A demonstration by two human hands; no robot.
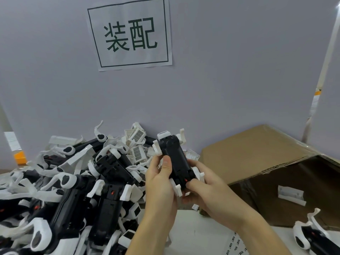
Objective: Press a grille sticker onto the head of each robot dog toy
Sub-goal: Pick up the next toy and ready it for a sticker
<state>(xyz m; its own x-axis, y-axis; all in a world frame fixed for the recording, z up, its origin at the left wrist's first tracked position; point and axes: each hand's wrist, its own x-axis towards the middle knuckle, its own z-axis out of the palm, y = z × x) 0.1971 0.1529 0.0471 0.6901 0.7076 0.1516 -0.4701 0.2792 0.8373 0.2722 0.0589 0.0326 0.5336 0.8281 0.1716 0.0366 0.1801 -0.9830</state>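
Note:
A black and white robot dog toy point(173, 155) is held belly-up in the middle of the view, its white head end pointing away towards the wall. My left hand point(160, 178) grips its left side, thumb laid along the black underside. My right hand point(203, 183) holds the near end, thumb by a small red switch. A large pile of the same dog toys point(77, 190) fills the left of the table. White head pieces with grille stickers point(137, 144) lie at the back of that pile.
An open cardboard box point(276, 162) stands on the right, a white part lying inside it. One more dog toy point(311, 238) lies at the lower right. A sticker sheet point(237, 245) lies on the white table. A grey partition with a paper sign stands behind.

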